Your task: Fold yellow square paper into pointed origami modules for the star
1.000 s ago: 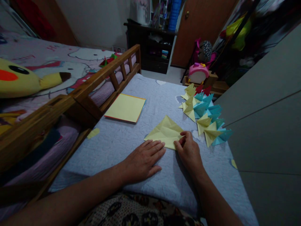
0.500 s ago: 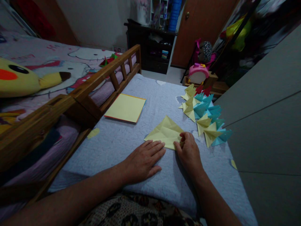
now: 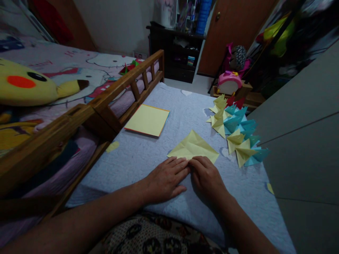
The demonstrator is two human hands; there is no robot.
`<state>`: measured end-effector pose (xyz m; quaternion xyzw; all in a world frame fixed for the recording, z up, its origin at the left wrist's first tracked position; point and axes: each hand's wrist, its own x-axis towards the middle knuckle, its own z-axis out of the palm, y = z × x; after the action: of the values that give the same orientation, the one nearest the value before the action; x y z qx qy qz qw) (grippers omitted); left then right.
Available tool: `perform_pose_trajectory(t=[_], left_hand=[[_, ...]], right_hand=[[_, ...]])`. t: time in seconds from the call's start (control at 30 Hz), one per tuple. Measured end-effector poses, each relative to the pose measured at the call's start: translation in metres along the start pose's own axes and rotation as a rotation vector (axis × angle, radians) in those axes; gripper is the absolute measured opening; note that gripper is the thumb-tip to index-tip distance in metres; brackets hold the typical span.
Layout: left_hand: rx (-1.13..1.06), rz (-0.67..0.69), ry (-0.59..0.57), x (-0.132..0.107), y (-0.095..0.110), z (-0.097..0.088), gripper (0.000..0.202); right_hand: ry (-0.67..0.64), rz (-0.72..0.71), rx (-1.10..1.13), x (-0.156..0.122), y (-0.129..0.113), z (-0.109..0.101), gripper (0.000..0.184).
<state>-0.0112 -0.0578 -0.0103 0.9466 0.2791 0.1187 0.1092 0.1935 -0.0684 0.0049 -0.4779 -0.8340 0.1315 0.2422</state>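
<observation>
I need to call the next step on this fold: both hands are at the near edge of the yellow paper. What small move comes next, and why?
Probably slide the fingertips apart along the near edge. The left hand and right hand meet at its middle, while both side corners of the folded yellow paper lie unpressed on the quilt.

No text, label, brand, number or sign can be read anywhere. The pink, lettering-like marks on the bedsheet (image 3: pixel 71 54), towards the far left side of the bed, are too blurred to make out. The bottles and small boxes on the dark shelf unit (image 3: pixel 176 53) beside the door are too small and dim to show any writing.
</observation>
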Motion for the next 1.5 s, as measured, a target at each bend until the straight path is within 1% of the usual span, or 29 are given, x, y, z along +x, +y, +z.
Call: perform_pose_trajectory(t=[0.1,0.2,0.23,0.3,0.37,0.43,0.53,0.63,0.77,0.9,1.03,1.17,1.23,1.33,1.5], left_hand=[[-0.030,0.017,0.029,-0.001,-0.003,0.000,0.052],[-0.084,0.001,0.096,-0.006,-0.010,-0.005,0.037],[-0.102,-0.035,0.132,-0.008,-0.014,-0.007,0.032],[-0.125,-0.154,0.212,-0.011,-0.022,-0.011,0.027],[-0.153,-0.257,0.252,-0.012,-0.029,-0.014,0.024],[-0.186,-0.348,0.265,-0.010,-0.033,-0.015,0.019],[-0.211,-0.441,0.250,-0.004,-0.035,-0.016,0.008],[-0.188,-0.479,0.215,0.003,-0.035,-0.016,0.004],[-0.168,-0.481,0.184,0.007,-0.037,-0.015,0.004],[-0.166,-0.490,0.142,0.008,-0.040,-0.017,0.004],[-0.166,-0.515,0.093,0.011,-0.040,-0.021,0.006],[-0.163,-0.524,0.045,0.014,-0.040,-0.024,0.007],[-0.153,-0.523,0.028,0.015,-0.041,-0.025,0.008],[-0.139,-0.517,0.011,0.015,-0.042,-0.024,0.009],[-0.130,-0.517,-0.002,0.015,-0.046,-0.025,0.009]], right_hand=[[-0.004,-0.011,-0.009,0.000,0.001,0.001,0.023],[-0.036,-0.026,-0.062,0.002,0.001,0.001,0.023],[-0.056,-0.025,-0.083,0.002,0.000,0.001,0.022],[-0.100,-0.022,-0.124,0.003,-0.002,0.000,0.021],[-0.129,-0.025,-0.160,0.004,-0.005,0.000,0.021],[-0.139,-0.039,-0.186,0.004,-0.007,-0.001,0.022],[-0.140,-0.054,-0.210,0.004,-0.008,-0.001,0.025],[-0.131,-0.043,-0.211,0.003,-0.006,0.001,0.029],[-0.109,-0.020,-0.185,0.000,-0.004,0.005,0.030],[-0.102,0.018,-0.144,0.002,-0.003,0.005,0.022],[-0.094,0.084,-0.074,0.013,-0.001,0.003,0.009],[-0.125,0.131,-0.050,0.029,0.005,0.005,0.004],[-0.148,0.158,-0.062,0.034,0.008,0.006,0.004],[-0.162,0.191,-0.065,0.038,0.012,0.008,0.007],[-0.127,0.199,-0.057,0.035,0.012,0.010,0.008]])
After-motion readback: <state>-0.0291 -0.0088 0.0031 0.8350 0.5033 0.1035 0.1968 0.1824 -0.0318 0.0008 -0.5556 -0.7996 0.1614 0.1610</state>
